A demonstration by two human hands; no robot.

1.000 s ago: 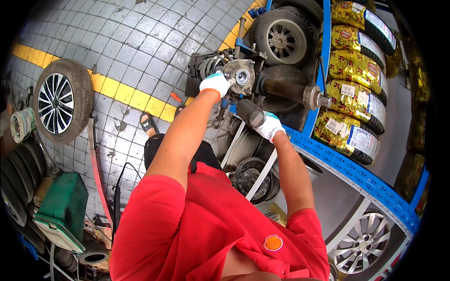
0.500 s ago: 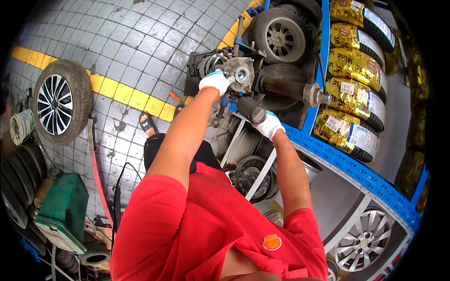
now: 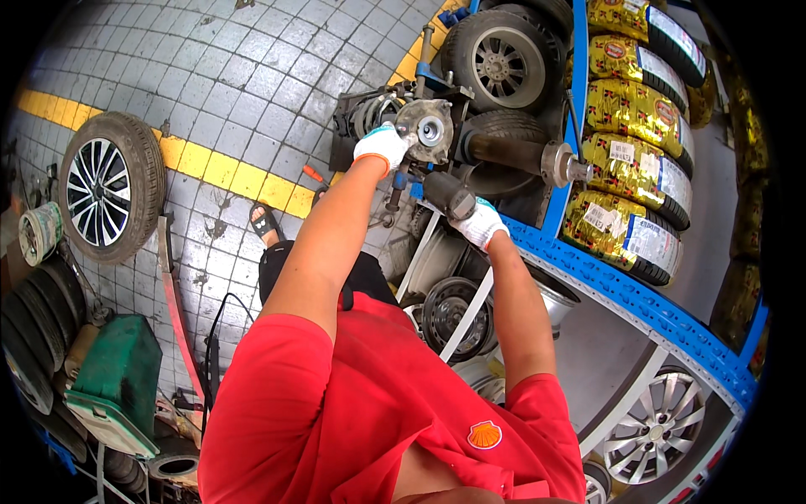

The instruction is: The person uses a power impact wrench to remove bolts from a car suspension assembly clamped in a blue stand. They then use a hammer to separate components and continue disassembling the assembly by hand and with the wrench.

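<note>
Beside the blue rack [image 3: 625, 304], the gloved right hand [image 3: 481, 225] grasps a dark power tool [image 3: 447, 195] near a round metal part [image 3: 438, 144]. At that part's left edge rests the gloved left hand [image 3: 379, 150]; whether it grips anything, I cannot tell.

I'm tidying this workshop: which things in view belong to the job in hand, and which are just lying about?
Seemingly in the job:
metal hub, left hand at its edge
dark power tool, in the right hand
coil spring beside the hub

Apparently just lying about:
orange-handled tool
wheel at far left
green bin
gold-wrapped tyres
</note>
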